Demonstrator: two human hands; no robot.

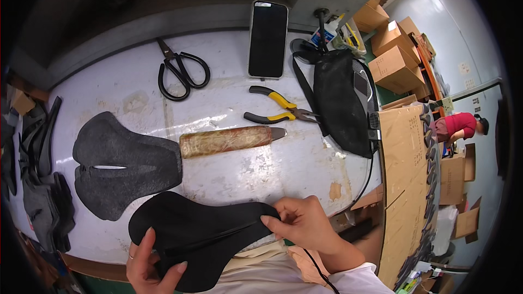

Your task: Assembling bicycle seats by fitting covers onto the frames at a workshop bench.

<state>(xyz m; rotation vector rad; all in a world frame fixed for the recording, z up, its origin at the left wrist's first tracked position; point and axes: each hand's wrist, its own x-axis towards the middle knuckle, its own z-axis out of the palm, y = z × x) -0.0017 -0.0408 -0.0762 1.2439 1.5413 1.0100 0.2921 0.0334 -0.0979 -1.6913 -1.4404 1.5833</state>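
Between my two hands is a black saddle-shaped cover [210, 223] with a long crease or slit down its middle, held at the table's front edge. My left hand [146, 267] grips its wide end, fingers and thumb on the near side. At the narrow end, my right hand [297, 222] pinches the tip between thumb and bent fingers. Just beyond my left hand, a dark grey saddle-shaped pad [128, 155] with a slot in it lies flat. Its narrow end meets a tape-wrapped handle [226, 142] with a short metal tip pointing right.
Farther back lie black-handled scissors [180, 73], yellow-and-black pliers [283, 108] and a phone [268, 39]. A black fabric-covered device [340, 100] with a cable stands at the right. Stacked grey pads [46, 201] sit at the left edge. Cardboard boxes [397, 68] and another person [460, 126] are farther right.
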